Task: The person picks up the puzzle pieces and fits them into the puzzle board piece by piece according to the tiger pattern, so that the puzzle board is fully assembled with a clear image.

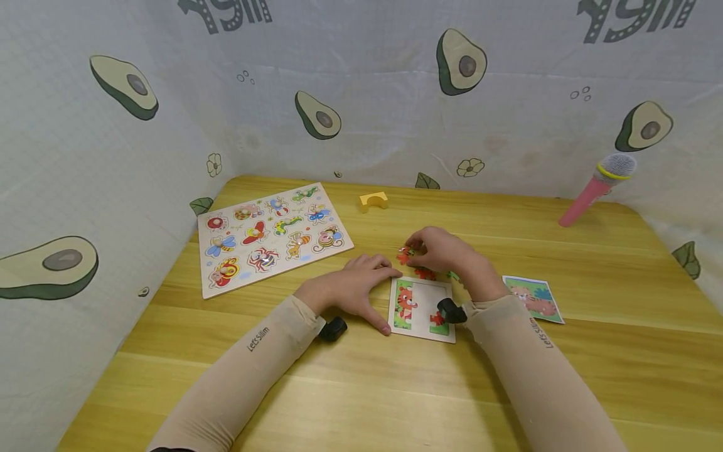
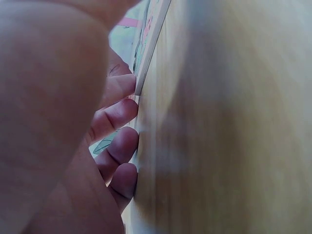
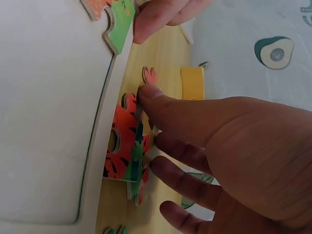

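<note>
A small wooden jigsaw board (image 1: 430,292) lies on the table, with tiger pieces (image 1: 404,304) along its left side and another piece (image 1: 438,324) at lower right. My left hand (image 1: 357,290) rests along the board's left edge, thumb and index finger spread toward its corners. Just beyond the far edge, my right hand (image 1: 443,252) pinches a red-orange puzzle piece (image 1: 403,255) between thumb and fingers. Loose red-and-green puzzle pieces (image 3: 126,139) lie beneath and beside that hand, partly overlapping. In the left wrist view the fingertips (image 2: 127,141) touch the tabletop.
A large insect peg puzzle (image 1: 233,230) lies at the back left. Behind the hands stands a yellow arch block (image 1: 373,200). A picture card (image 1: 548,308) is right of the right forearm, and a pink microphone (image 1: 584,201) sits at the far right. Avocado-print cloth hangs behind.
</note>
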`<state>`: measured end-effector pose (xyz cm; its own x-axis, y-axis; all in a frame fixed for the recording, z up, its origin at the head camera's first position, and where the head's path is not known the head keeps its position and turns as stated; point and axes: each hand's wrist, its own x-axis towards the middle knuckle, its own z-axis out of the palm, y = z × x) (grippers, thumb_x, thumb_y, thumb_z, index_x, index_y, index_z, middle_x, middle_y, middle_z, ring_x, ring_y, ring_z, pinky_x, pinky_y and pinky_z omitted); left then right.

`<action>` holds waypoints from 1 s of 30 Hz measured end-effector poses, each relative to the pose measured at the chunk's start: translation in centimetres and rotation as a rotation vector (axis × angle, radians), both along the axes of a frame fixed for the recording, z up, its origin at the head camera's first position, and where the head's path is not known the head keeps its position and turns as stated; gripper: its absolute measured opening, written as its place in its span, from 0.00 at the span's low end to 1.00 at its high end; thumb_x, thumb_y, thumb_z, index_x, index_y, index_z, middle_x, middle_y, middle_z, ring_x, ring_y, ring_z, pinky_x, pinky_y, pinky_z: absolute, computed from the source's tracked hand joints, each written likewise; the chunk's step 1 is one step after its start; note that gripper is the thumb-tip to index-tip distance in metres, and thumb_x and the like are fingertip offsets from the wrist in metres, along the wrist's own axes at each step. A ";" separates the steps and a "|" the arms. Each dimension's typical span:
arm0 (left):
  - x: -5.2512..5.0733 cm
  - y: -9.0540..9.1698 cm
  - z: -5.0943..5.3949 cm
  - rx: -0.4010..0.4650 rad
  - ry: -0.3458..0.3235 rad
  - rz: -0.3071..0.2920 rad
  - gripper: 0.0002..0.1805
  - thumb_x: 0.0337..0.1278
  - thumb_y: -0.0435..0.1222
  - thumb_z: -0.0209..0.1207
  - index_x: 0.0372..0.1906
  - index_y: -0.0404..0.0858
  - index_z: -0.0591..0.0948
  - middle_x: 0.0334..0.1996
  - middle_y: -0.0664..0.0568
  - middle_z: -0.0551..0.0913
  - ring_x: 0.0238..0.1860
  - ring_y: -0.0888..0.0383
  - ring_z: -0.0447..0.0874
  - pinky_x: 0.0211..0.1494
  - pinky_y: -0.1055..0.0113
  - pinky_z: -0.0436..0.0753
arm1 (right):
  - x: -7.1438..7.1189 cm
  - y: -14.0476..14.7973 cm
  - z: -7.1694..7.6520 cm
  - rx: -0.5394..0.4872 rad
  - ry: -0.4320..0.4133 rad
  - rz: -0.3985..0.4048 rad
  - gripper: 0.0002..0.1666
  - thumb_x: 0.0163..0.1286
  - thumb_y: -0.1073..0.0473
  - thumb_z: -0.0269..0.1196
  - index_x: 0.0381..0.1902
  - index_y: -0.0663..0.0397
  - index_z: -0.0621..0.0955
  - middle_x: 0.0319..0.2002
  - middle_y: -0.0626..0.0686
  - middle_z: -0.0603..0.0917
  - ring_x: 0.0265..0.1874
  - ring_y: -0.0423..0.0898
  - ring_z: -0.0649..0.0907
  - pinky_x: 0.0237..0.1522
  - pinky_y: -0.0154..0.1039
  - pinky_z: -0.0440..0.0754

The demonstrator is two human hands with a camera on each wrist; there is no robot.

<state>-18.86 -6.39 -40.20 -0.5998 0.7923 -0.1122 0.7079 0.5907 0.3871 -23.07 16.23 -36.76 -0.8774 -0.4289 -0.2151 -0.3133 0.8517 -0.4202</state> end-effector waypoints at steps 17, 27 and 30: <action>0.1 0.1 0.2 -0.007 -0.013 0.004 0.61 0.36 0.73 0.68 0.77 0.49 0.64 0.67 0.55 0.63 0.64 0.56 0.58 0.69 0.57 0.59 | 1.0 2.4 0.8 -0.094 0.048 -0.014 0.26 0.63 0.55 0.73 0.54 0.64 0.83 0.42 0.54 0.84 0.42 0.51 0.81 0.47 0.50 0.80; 0.1 0.0 0.2 -0.009 -0.021 0.010 0.61 0.36 0.73 0.68 0.77 0.49 0.63 0.67 0.55 0.62 0.65 0.56 0.58 0.70 0.57 0.59 | 2.5 3.9 1.4 -0.099 0.020 0.019 0.26 0.60 0.54 0.75 0.53 0.60 0.84 0.41 0.51 0.84 0.40 0.49 0.81 0.43 0.46 0.81; 0.1 0.0 0.2 -0.010 -0.021 0.012 0.61 0.36 0.74 0.67 0.77 0.50 0.63 0.67 0.55 0.62 0.65 0.56 0.58 0.70 0.57 0.59 | 3.1 4.2 1.5 -0.107 0.010 0.016 0.26 0.59 0.53 0.76 0.53 0.58 0.85 0.39 0.50 0.83 0.38 0.49 0.79 0.41 0.45 0.80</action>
<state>-18.75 -6.36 -40.00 -0.6066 0.7839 -0.1327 0.6924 0.6029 0.3964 -19.99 20.41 -35.28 -0.8721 -0.4629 -0.1585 -0.3313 0.7971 -0.5048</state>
